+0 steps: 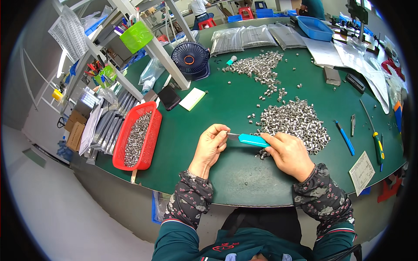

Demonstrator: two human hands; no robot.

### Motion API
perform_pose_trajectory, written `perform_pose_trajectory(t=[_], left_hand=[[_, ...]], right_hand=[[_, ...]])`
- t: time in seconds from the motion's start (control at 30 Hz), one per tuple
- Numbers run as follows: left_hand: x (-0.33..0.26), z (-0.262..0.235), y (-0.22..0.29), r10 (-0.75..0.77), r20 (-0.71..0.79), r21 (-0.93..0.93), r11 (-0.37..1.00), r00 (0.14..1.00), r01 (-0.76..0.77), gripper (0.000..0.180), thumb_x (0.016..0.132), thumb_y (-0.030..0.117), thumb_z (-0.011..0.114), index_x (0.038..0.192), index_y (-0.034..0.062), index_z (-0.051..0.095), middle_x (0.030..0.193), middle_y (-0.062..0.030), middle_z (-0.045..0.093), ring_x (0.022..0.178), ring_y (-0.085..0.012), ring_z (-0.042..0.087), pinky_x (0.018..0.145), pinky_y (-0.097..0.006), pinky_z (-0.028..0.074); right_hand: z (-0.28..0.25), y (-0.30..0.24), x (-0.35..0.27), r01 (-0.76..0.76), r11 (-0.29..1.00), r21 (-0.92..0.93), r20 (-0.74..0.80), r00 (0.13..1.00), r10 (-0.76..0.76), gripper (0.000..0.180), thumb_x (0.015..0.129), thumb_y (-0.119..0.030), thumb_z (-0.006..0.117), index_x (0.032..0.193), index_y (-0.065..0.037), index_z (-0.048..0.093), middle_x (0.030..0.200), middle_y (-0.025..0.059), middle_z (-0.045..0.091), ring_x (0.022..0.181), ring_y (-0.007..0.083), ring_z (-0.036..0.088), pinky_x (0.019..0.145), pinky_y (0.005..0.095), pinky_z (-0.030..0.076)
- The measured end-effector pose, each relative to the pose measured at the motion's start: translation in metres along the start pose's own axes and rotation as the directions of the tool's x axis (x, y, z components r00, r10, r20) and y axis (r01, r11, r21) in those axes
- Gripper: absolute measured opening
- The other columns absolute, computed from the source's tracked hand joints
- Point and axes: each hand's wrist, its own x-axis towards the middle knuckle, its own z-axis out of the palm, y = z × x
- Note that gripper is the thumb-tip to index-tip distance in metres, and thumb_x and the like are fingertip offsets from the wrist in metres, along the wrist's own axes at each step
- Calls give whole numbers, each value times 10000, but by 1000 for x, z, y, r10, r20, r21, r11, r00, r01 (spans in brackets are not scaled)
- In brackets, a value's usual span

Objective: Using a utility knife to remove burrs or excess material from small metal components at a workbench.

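Note:
My right hand [291, 155] is closed round the turquoise handle of a hand tool [253, 140]. The tool's thin metal shaft points left. At its tip my left hand [210, 144] is pinched on a small metal ring [227, 132], mostly hidden by the fingertips. Just beyond my right hand lies a big heap of small shiny metal rings [300, 122]. A second, looser heap of rings [261, 67] spreads farther back, with another turquoise-handled piece [231, 61] at its left end. To the left, a red plastic basket [155, 138] holds many more small metal parts.
A dark blue fan [190, 58] stands at the back left beside a grey post. Bagged rods [254, 36] and a blue tray [314, 28] lie at the back. On the right are a blue pen-like tool [345, 138], a screwdriver [378, 147] and a paper slip [362, 173].

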Motion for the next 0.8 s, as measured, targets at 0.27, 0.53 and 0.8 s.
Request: perform_pose_trajectory(t=[0.27,0.53,0.8], left_hand=[[-1,2,1,-34,-59,46,998,998,37,125,885,104,574,971,14,578,753,4,513,538,-17,352,418,-149,239],[0,2,5,-30,-155,-16,999,988,28,115,894,125,565,965,35,580,802,-5,520,545,-21,365,410,-143,243],[2,0,7,-3,-133,-73,997,991,-7,118,912,144,536,984,54,562,819,-18,515,517,-26,347,388,-146,240]], right_hand=[[3,1,0,124,975,-183,-127,981,-149,408,713,-102,668,1109,-68,579,729,69,495,657,239,518,585,358,410],[-5,-9,1,246,941,-232,-159,945,-286,355,700,-127,646,1042,-55,586,722,30,490,648,180,503,574,322,378],[0,-19,-6,409,847,-339,78,909,-408,273,718,-119,546,974,-45,602,702,16,471,661,150,498,591,291,384]])
